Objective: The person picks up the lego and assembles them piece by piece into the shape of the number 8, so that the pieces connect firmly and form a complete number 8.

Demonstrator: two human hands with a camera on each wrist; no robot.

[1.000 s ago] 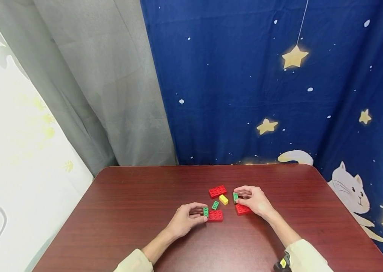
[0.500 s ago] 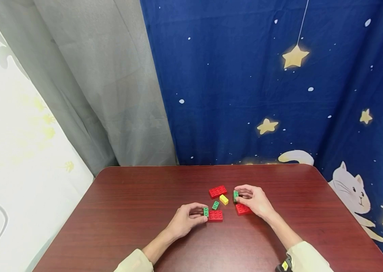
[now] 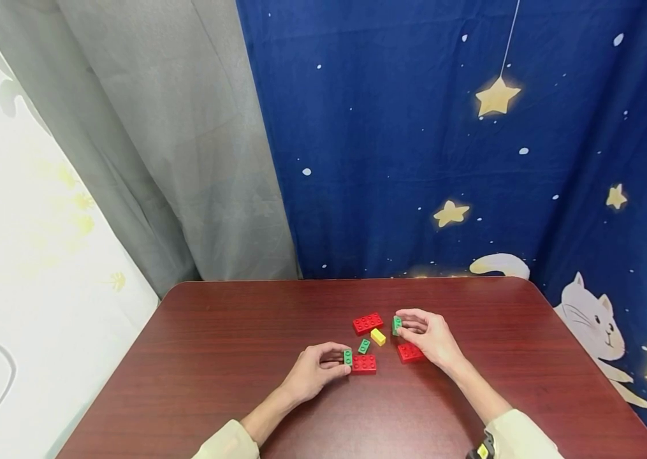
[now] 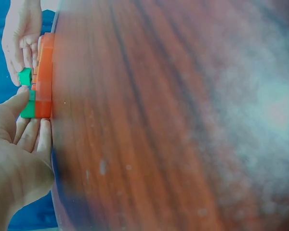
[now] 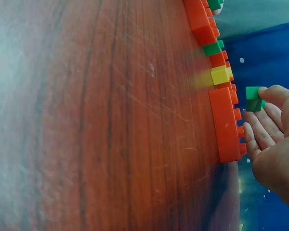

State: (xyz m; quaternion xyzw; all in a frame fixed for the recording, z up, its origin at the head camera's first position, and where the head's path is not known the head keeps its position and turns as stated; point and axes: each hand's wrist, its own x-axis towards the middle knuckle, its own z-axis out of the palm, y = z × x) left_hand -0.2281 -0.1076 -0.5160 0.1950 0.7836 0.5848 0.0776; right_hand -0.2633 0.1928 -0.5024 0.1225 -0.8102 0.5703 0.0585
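My left hand pinches a small green building brick between thumb and fingers, at the left end of a red eight-stud brick. In the left wrist view that green brick sits on the studs of the red one. Another small green brick is pinched by my right hand, raised off the table. Just below that hand lies a second red brick, partly covered by it in the head view. A third, loose green brick lies between the hands.
A yellow brick and another red brick lie behind the loose green one. All rest on a brown wooden table, with a blue starry curtain beyond its far edge.
My right hand has risen slightly and moved a little away from me with its green brick, showing more of the red brick below. The left hand stays in place.
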